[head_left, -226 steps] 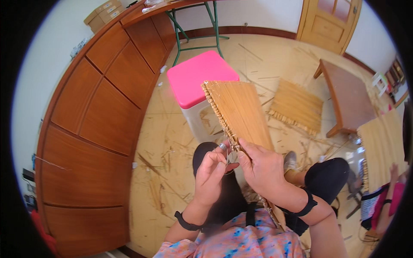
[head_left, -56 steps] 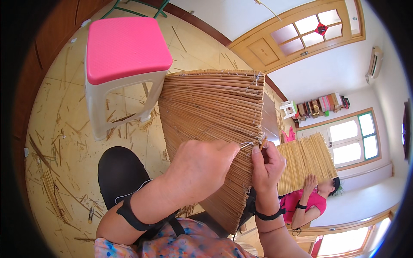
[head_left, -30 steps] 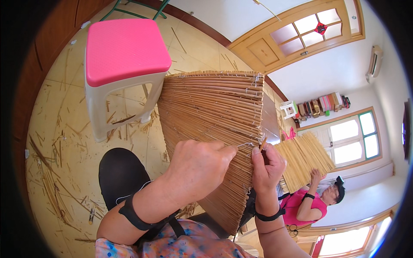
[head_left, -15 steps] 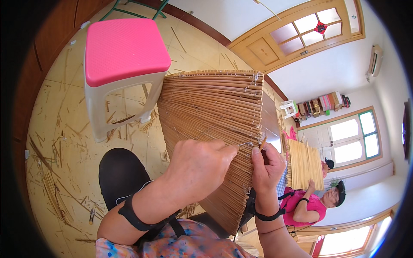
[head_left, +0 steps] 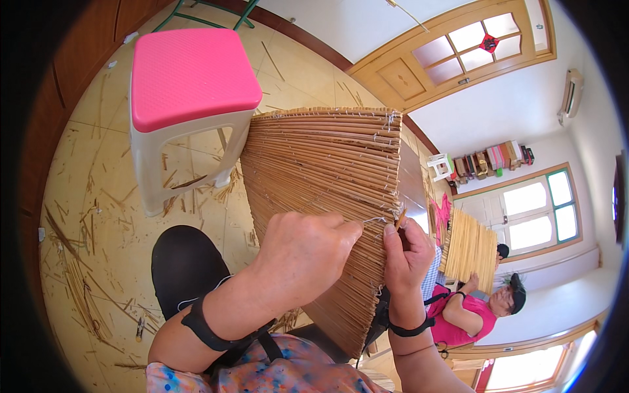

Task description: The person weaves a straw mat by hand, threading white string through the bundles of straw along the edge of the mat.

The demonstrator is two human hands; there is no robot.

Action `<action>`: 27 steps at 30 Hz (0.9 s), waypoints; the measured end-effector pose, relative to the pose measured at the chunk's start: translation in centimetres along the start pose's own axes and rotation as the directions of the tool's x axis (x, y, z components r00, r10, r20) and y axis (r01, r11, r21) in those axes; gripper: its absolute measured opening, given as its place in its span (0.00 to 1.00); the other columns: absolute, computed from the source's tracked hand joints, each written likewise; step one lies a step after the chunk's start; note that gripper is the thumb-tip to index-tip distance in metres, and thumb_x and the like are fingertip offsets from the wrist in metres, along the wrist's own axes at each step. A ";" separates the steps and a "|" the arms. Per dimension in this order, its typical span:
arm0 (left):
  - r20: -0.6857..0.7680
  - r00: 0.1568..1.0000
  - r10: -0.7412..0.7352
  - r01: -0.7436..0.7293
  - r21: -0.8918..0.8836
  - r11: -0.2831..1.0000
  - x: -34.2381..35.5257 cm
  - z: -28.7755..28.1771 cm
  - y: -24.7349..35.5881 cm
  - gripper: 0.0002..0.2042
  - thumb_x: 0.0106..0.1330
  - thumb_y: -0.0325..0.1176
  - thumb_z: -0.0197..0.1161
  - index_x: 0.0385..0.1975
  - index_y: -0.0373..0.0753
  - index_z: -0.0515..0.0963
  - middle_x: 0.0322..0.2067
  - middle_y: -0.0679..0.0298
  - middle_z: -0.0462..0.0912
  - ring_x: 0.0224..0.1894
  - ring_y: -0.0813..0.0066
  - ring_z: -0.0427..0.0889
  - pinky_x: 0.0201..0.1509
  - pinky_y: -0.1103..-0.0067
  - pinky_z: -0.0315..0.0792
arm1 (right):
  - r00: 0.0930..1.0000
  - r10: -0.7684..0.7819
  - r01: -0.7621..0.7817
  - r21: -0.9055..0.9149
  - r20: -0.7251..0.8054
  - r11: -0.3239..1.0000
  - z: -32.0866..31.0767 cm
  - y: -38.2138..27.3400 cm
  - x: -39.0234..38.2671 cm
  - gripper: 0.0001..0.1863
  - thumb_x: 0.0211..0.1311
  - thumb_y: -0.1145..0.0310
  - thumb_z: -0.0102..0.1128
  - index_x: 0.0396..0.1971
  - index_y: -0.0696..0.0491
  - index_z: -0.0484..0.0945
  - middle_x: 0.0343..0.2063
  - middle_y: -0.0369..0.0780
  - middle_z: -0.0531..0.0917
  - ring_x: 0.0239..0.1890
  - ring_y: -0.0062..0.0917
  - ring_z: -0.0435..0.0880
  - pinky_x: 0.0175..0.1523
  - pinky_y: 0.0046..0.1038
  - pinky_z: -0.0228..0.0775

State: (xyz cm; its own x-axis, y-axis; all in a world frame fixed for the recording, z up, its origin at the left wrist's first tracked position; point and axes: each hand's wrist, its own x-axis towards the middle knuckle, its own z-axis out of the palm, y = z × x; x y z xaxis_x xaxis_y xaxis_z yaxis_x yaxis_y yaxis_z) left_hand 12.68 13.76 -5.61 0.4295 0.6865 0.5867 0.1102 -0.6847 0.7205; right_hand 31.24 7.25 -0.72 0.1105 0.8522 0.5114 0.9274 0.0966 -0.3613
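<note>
A mat of brown reed stalks (head_left: 327, 157), stitched with white string along its edge, slants across in front of me. My left hand (head_left: 304, 245) lies over the mat, fingers closed in a pinch on a white string (head_left: 375, 219). This short, taut length runs to the stitched edge. At that edge my right hand (head_left: 409, 252) is closed, thumb against forefinger, beside a pale stalk tip (head_left: 401, 217) that pokes up between them. What lies inside the right hand's curled fingers is partly hidden.
A pink-topped stool (head_left: 196, 78) stands by the mat's far left side. Loose stalks (head_left: 85, 308) litter the tiled floor. To the right, a person in a pink top (head_left: 462, 318) holds a paler reed mat (head_left: 468, 252). A wooden door (head_left: 452, 59) is at the back.
Both my hands stay almost still, with the string just as taut. The other person's pale mat has shifted slightly right and tilted.
</note>
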 end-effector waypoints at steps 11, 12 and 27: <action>0.089 0.993 -0.075 0.052 0.235 0.971 -1.0 -3.8 1.4 0.09 0.52 0.24 0.63 0.34 0.40 0.81 0.19 0.62 0.75 0.20 0.63 0.78 0.22 0.73 0.71 | 0.994 -0.101 0.098 0.074 0.032 0.992 1.6 -3.6 0.0 0.10 0.52 0.77 0.61 0.35 0.61 0.78 0.21 0.41 0.76 0.18 0.23 0.74 0.26 0.22 0.67; 0.070 0.992 -0.105 0.086 0.227 0.970 -1.3 -4.0 1.2 0.08 0.52 0.24 0.63 0.33 0.40 0.81 0.19 0.62 0.75 0.20 0.63 0.78 0.22 0.73 0.70 | 0.991 -0.127 0.123 0.094 0.047 0.988 1.8 -4.1 -0.1 0.10 0.52 0.77 0.61 0.36 0.61 0.78 0.22 0.42 0.77 0.19 0.24 0.75 0.26 0.23 0.68; 0.106 0.936 -0.335 0.323 0.117 0.939 -5.5 -7.5 -1.5 0.07 0.55 0.16 0.61 0.32 0.33 0.80 0.20 0.61 0.78 0.22 0.75 0.76 0.26 0.82 0.67 | 0.984 -0.139 0.033 0.659 0.109 0.751 6.2 -4.3 -5.1 0.18 0.58 0.78 0.57 0.50 0.58 0.75 0.41 0.46 0.76 0.35 0.35 0.80 0.39 0.28 0.74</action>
State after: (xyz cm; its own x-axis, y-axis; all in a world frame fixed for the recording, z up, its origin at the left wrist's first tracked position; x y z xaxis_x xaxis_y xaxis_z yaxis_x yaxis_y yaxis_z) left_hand 3.41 12.88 -7.09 0.4604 0.8460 0.2688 0.3471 -0.4503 0.8227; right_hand 24.47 5.71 -6.59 -0.0587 0.8813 0.4689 0.4649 0.4399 -0.7684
